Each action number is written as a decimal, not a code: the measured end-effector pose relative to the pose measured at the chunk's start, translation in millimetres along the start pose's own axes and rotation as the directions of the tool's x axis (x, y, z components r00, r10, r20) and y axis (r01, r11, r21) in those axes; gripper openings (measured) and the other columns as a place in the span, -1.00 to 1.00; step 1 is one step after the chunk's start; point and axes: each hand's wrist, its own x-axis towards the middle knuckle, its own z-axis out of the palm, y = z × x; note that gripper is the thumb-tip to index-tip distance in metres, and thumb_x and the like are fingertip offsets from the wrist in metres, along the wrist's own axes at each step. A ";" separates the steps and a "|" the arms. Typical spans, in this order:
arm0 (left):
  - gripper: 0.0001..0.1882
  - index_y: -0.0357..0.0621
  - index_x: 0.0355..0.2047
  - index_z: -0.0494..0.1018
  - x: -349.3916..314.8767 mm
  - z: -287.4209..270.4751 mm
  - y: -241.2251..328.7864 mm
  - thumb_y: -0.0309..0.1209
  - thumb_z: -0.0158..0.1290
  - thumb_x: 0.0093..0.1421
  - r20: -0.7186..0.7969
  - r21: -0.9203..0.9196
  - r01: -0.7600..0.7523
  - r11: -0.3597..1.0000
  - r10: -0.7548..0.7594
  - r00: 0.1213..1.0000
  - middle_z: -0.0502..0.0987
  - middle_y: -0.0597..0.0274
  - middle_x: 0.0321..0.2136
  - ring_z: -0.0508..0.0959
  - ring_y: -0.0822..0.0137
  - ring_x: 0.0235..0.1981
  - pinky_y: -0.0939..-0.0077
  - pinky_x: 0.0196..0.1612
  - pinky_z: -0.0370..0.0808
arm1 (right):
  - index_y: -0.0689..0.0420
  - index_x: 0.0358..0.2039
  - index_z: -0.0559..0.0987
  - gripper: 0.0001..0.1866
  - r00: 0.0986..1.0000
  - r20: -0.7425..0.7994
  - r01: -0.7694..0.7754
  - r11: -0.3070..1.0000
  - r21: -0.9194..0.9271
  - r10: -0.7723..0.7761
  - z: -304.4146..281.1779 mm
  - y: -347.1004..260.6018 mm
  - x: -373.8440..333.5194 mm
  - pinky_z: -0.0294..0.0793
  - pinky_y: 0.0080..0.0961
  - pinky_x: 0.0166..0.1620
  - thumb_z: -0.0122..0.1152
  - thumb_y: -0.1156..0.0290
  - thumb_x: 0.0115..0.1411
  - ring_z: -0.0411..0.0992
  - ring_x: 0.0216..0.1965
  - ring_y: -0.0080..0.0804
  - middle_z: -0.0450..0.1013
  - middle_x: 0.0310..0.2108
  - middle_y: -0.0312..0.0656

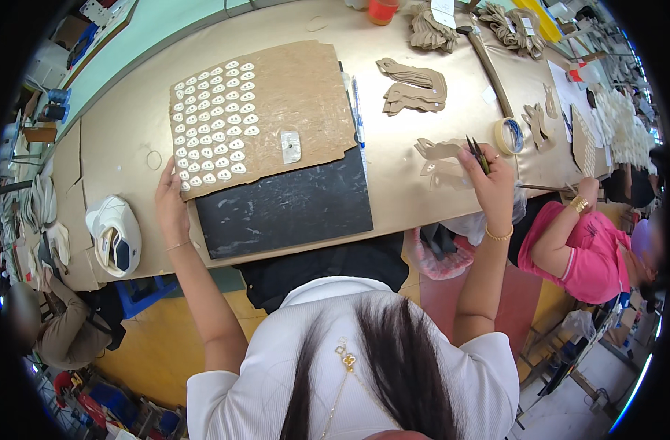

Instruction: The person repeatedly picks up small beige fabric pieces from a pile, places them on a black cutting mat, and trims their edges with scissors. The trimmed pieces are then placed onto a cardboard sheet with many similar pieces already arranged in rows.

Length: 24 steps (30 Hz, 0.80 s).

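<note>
My left hand (171, 204) grips the lower left edge of a brown cardboard sheet (298, 81), fingertips along its rim. Rows of small white oval pieces with holes (204, 128) cover the sheet's left part, and a small whitish square patch (291, 147) lies on its lower right. Beneath, a black scuffed board (287, 213) sticks out toward me. My right hand (491, 185) is closed around dark-tipped tweezers (477, 154), points up and away from me. Next to its fingers lie thin beige cut pieces (439, 150); whether it touches them I cannot tell.
Stacked beige pieces (416, 86) lie beyond my right hand, near a hammer (489, 70) and a tape roll (508, 136). A white shoe (115, 235) stands at the left. A blue pen (358, 110) lies beside the cardboard. A person in pink (577, 253) sits at the right.
</note>
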 end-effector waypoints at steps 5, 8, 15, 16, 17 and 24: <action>-0.55 -0.22 0.35 0.30 -9.4 16.3 5.0 -0.43 -0.21 0.50 -0.029 -0.147 0.000 0.989 -0.004 1.000 0.42 0.01 0.22 0.47 0.32 0.14 0.40 0.18 0.41 | 0.26 -0.20 0.66 -0.63 0.999 -0.019 -0.045 0.999 -0.007 0.045 -4.9 12.8 9.3 0.25 -0.68 -0.41 0.36 0.15 0.28 0.22 -0.48 -0.72 0.37 -0.55 -0.45; -0.54 -0.19 0.35 0.31 -5.0 10.6 -1.0 -0.35 -0.18 0.50 -0.020 -0.156 0.015 0.988 -0.019 1.000 0.43 0.01 0.20 0.45 0.27 0.13 0.33 0.20 0.38 | 0.26 -0.19 0.67 -0.57 0.995 -0.027 -0.098 0.991 -0.086 0.096 -9.4 57.6 30.2 0.29 -0.67 -0.37 0.35 0.07 0.28 0.26 -0.46 -0.70 0.41 -0.54 -0.41; -0.43 -0.19 0.35 0.29 -44.9 36.8 9.1 -0.18 0.01 0.43 -0.205 0.523 -0.351 0.777 0.514 0.833 0.22 -0.09 0.32 0.33 0.06 0.23 0.18 0.29 0.27 | 0.24 -0.03 0.64 -0.50 0.960 -0.270 0.006 0.972 -0.235 -0.071 -4.8 114.9 42.8 0.46 -0.38 -0.08 0.27 0.01 0.32 0.48 -0.27 -0.29 0.58 -0.31 -0.07; -0.39 -0.18 0.36 0.28 -57.9 41.7 6.9 -0.17 0.07 0.39 -0.072 0.608 -0.435 0.664 0.592 0.803 0.18 -0.11 0.35 0.29 0.02 0.27 0.14 0.31 0.25 | 0.24 0.01 0.62 -0.48 0.951 -0.303 0.004 0.983 -0.181 -0.060 -1.3 98.7 42.3 0.46 -0.33 -0.03 0.26 0.00 0.33 0.50 -0.22 -0.22 0.59 -0.26 -0.02; -0.35 -0.18 0.36 0.28 -70.8 45.9 3.6 -0.16 0.12 0.35 0.072 0.670 -0.516 0.533 0.645 0.760 0.14 -0.13 0.37 0.24 -0.02 0.31 0.09 0.33 0.22 | 0.30 0.05 0.56 -0.49 0.969 -0.247 -0.058 0.965 -0.257 -0.008 1.4 80.9 43.1 0.45 -0.34 0.00 0.19 0.06 0.39 0.53 -0.13 -0.19 0.58 -0.17 0.02; -0.11 -0.10 0.38 0.24 -134.7 101.5 -33.9 -0.03 0.30 0.14 0.622 0.583 -0.799 0.144 0.553 0.554 -0.04 -0.15 0.47 -0.03 -0.21 0.47 -0.18 0.42 -0.01 | 0.11 0.05 0.56 -0.66 0.947 0.047 0.319 0.948 -0.010 -0.318 116.4 -6.9 58.8 0.37 -0.25 0.12 0.25 0.28 0.31 0.49 -0.02 -0.13 0.55 -0.15 -0.07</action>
